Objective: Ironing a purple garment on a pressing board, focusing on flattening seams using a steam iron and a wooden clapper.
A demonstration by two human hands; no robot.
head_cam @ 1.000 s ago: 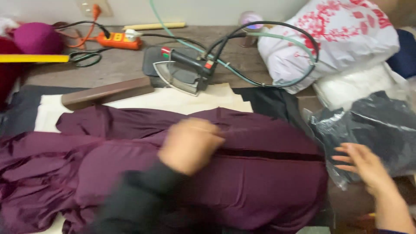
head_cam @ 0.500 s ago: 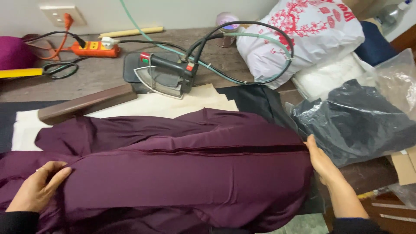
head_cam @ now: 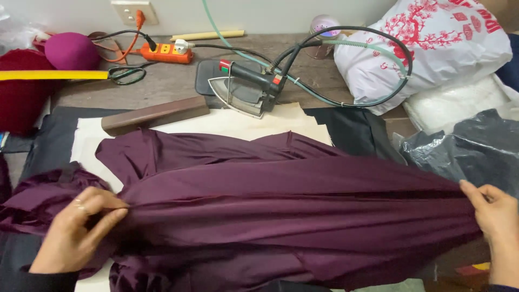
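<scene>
The dark purple garment (head_cam: 281, 216) lies stretched across the pressing pad, just in front of the steam iron (head_cam: 243, 92). The left hand (head_cam: 75, 230) pinches a fold at the garment's left end, fingers closed on the cloth; the right hand (head_cam: 494, 213) grips its right end, drawn taut. Half a second ago the left hand sat lower and the cloth looked slacker. Right of the iron rests a white plastic bag with red tree print (head_cam: 427, 48); below it, a dark clear-wrapped bundle (head_cam: 470, 146). Left of the iron lies an orange power strip (head_cam: 165, 52).
</scene>
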